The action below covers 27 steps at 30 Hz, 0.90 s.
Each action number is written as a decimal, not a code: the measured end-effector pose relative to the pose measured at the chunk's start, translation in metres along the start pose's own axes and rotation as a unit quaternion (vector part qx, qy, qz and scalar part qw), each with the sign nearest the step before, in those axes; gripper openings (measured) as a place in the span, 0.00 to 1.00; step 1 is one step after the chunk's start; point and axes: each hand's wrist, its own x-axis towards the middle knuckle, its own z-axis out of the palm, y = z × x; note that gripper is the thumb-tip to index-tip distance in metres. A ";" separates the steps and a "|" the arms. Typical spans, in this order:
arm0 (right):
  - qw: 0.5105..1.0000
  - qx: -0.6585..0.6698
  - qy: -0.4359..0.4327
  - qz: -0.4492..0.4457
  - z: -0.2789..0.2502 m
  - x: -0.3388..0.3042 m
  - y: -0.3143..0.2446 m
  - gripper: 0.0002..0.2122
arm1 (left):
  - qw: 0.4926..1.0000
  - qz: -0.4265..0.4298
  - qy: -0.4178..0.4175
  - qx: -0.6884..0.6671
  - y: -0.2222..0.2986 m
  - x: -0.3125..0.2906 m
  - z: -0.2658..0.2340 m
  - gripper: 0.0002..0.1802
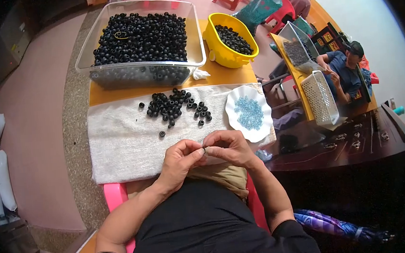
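My left hand [182, 159] and my right hand [229, 148] meet over the near part of a white towel [123, 147]. Thumbs and fingers of both are pinched together at one spot. Between the fingertips shows a small dark piece [205, 150], too small and covered to name. Just beyond my hands lies a loose pile of round black beads [165, 108] with holes in them, a few scattered apart. To the right of the pile, a white scalloped plate [232, 109] carries many small clear light-blue pieces [250, 113].
At the table's far side stand a clear plastic bin [83, 60] full of black beads and a yellow tub [215, 44] with more. A crumpled tissue [201, 74] lies between bin and towel. Rightward, a co-worker [346, 74] sits by a white perforated basket [318, 96].
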 end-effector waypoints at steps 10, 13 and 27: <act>1.000 -0.014 -0.012 -0.014 -0.003 -0.004 -0.005 0.03 | 0.999 -0.006 -0.043 0.000 -0.001 0.000 0.001 0.10; 0.996 0.029 -0.062 0.057 -0.010 -0.003 -0.015 0.03 | 0.997 -0.021 -0.069 0.000 0.000 -0.001 0.000 0.11; 0.992 -0.080 -0.095 0.002 -0.010 -0.004 -0.019 0.05 | 0.988 -0.084 -0.109 -0.062 0.017 -0.003 0.001 0.11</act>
